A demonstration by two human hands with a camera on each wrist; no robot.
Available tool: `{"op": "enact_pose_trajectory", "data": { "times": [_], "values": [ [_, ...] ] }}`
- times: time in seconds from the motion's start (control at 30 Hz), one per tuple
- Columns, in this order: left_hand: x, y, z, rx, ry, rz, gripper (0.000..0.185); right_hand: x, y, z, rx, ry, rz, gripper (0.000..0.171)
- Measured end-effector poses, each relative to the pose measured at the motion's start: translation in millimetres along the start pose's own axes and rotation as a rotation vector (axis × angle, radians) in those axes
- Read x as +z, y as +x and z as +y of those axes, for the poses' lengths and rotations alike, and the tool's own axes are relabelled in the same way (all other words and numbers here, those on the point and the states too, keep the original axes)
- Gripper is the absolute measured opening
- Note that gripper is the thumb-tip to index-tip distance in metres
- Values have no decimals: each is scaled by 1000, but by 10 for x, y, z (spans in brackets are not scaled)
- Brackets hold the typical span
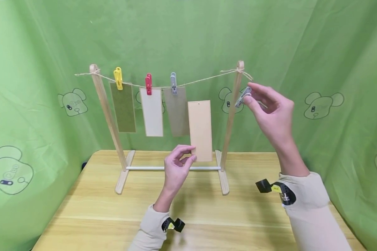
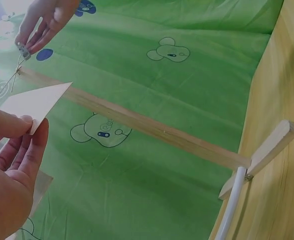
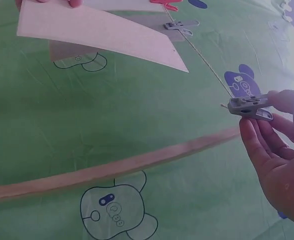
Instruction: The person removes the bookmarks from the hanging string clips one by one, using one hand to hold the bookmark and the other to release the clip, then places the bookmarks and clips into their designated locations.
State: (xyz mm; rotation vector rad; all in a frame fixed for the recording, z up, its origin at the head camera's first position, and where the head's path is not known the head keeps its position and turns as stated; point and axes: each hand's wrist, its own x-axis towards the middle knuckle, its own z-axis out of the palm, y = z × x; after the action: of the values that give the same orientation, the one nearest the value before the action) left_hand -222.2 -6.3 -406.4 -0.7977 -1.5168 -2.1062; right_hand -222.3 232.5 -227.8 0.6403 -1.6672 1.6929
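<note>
My left hand (image 1: 177, 167) pinches a peach-coloured card (image 1: 201, 130) by its lower left edge; a small hole shows near the card's top. Up by the right post, my right hand (image 1: 273, 111) holds a grey clothespin (image 3: 249, 106) between thumb and fingers. A twine line (image 1: 204, 81) sags between two posts. From it hang an olive card (image 1: 123, 108) under a yellow clothespin (image 1: 118, 78), a white card (image 1: 152, 113) under a red clothespin (image 1: 148, 83), and a grey-brown card (image 1: 176, 113) under another grey clothespin (image 1: 174, 83). The peach card overlaps the grey-brown one in the head view.
A wooden left post (image 1: 108, 116) and right post (image 1: 231, 118) stand on flat feet, joined low down by a white rod (image 1: 144, 168). Beneath is a wood-grain table (image 1: 91, 209). Green cloth (image 1: 188, 35) printed with bear faces surrounds the back and sides.
</note>
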Motion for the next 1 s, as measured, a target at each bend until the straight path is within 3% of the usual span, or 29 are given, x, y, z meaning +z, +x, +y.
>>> {"op": "enact_pose_trajectory", "data": {
  "times": [0.5,1.0],
  "values": [
    [-88,4,8,-3,5,15,27,-144,-288,148,9,33,20,38],
    [-87,-48,-31,10,13,-3,26,-313,-644,325,11,86,107,42]
  ]
}}
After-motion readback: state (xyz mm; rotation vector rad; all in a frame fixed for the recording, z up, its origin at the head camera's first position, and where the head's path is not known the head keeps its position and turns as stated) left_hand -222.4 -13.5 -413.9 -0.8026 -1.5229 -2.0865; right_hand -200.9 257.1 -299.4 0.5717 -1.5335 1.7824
